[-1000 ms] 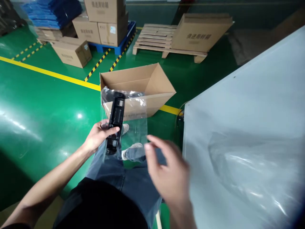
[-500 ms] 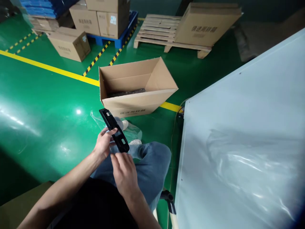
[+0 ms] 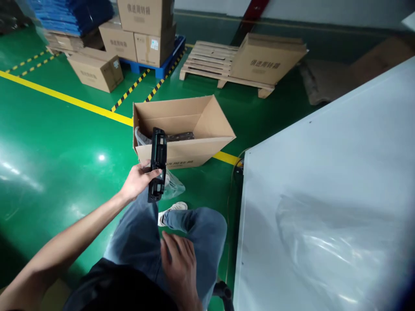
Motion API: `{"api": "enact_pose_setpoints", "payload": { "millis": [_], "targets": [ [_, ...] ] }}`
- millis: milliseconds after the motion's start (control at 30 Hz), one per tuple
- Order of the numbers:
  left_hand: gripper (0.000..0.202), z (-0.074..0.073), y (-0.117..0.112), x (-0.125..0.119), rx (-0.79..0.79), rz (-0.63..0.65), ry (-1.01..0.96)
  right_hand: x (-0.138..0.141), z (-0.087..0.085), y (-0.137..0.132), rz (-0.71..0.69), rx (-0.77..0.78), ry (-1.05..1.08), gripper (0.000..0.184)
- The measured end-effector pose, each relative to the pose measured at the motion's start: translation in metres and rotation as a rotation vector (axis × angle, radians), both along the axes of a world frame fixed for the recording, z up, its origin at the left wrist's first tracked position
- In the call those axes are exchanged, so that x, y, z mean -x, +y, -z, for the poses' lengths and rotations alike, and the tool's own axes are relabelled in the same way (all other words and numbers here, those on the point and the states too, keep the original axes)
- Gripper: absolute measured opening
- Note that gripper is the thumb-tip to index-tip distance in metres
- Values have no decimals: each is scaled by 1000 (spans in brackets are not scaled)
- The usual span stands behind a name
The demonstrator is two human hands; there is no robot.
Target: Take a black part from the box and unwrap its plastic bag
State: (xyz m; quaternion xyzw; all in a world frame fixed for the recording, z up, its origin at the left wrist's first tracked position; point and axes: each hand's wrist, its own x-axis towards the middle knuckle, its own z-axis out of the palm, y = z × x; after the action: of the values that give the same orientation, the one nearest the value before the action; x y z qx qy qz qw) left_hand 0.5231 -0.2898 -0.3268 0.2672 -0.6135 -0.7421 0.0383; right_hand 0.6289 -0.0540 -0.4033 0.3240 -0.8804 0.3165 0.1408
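Two hands are in view, each doing something different. The left hand [image 3: 140,179] is closed around a long black plastic part [image 3: 157,164], held nearly upright over the green floor [image 3: 58,142] just in front of the open cardboard box [image 3: 181,129]; a clear plastic bag [image 3: 171,186] hangs loose below it, bunched near the lower end. The right hand [image 3: 178,263] lies flat and open on the person's thigh, holding nothing.

With only one hand on the part, the slack bag could slide off or snag — the grip sits low on the part, so it might tip and drop short of the box. Half a second ago the right hand was up at the part's lower end; it has since dropped to the leg, and the part has swung from slanted to almost vertical.
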Motion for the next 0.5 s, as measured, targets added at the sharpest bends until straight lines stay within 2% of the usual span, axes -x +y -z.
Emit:
{"api": "enact_pose_setpoints", "payload": {
  "millis": [133,300,400,500],
  "targets": [
    [46,-12,-14,39,82,128,125,29,24,34,109,-65,-26,22],
    [58,-16,-30,105,36,150,167,67,51,75,211,-69,-101,28],
    [57,-11,-45,158,-37,125,170,80,62,87,299,-76,-145,28],
    [56,7,-64,216,-98,79,170,89,67,89,462,-67,-195,26]
  ]
}}
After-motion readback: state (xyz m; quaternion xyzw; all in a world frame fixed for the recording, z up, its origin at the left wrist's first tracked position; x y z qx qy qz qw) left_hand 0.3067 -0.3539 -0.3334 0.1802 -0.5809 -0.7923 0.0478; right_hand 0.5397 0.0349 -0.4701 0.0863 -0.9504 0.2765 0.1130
